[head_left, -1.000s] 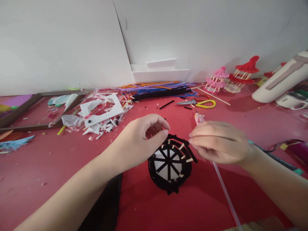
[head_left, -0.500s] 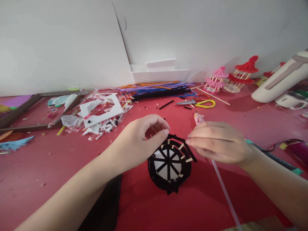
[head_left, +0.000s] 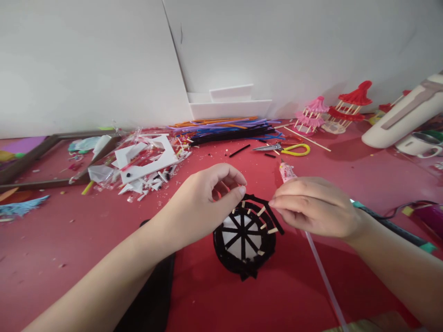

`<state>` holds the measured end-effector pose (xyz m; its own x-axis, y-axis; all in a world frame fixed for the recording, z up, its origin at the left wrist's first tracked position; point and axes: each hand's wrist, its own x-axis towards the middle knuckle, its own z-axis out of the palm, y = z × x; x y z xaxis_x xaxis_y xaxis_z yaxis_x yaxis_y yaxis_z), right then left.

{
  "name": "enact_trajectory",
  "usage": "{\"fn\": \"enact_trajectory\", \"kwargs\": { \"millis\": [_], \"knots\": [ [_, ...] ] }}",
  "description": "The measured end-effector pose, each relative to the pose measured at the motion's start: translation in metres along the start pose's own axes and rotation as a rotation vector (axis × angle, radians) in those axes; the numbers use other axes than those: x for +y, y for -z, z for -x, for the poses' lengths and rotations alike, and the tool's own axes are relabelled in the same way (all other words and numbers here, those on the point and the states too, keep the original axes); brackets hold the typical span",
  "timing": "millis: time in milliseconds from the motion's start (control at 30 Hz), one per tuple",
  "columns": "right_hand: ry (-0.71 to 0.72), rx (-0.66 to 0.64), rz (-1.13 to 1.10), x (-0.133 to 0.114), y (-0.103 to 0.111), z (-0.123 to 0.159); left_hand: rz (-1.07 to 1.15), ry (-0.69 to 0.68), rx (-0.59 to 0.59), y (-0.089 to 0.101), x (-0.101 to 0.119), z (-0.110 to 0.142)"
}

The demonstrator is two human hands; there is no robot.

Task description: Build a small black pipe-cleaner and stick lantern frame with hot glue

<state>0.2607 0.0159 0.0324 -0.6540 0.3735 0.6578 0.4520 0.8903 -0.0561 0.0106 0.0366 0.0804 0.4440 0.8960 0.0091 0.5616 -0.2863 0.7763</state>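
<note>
A round black craft base [head_left: 242, 274] stands on the red table, with a white disc [head_left: 247, 237] crossed by black spokes and short pale sticks [head_left: 261, 210] rising from its rim. A black pipe cleaner strip [head_left: 275, 216] curves along the tops of the far and right sticks. My left hand [head_left: 212, 203] pinches that strip at its left part, thumb and fingertips together. At its right part, my right hand [head_left: 311, 205] has its fingertips closed on the strip. Partly hidden behind my right hand is a pink patterned glue gun [head_left: 287, 170], with a clear glue stick [head_left: 323, 267] trailing toward me.
Yellow-handled scissors [head_left: 296, 149] and a bundle of pipe cleaners [head_left: 228, 129] lie beyond my hands. White foam scraps [head_left: 148, 159] are heaped at left. Small pavilion models [head_left: 351, 103], a white tumbler [head_left: 398, 115] and a mug [head_left: 418, 144] stand at right.
Both hands have shifted very slightly to the right, still at the black strip. The base has barely moved.
</note>
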Motion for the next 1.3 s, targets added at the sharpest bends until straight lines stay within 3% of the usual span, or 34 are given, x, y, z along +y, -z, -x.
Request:
{"fn": "enact_trajectory", "kwargs": {
  "millis": [533,633,800,933,1100,1300],
  "knots": [
    [0.010,0.020,0.011,-0.005,0.000,-0.004,-0.019,0.005,0.035,0.000,-0.002,0.002],
    [-0.005,0.065,-0.045,-0.006,0.002,-0.006,0.000,-0.116,0.095,0.000,-0.002,0.005],
    [-0.023,0.066,-0.158,-0.004,0.003,-0.007,-0.071,-0.468,0.223,0.005,-0.004,0.013],
    [-0.029,0.039,-0.182,-0.004,0.000,-0.007,-0.165,-0.582,0.245,0.005,-0.007,0.012],
    [-0.021,0.025,-0.193,-0.006,0.000,-0.007,-0.154,-0.830,0.293,0.001,-0.013,0.004],
    [-0.015,0.041,-0.193,-0.007,0.001,-0.008,-0.142,-0.839,0.281,0.001,-0.015,0.002]
  ]
}}
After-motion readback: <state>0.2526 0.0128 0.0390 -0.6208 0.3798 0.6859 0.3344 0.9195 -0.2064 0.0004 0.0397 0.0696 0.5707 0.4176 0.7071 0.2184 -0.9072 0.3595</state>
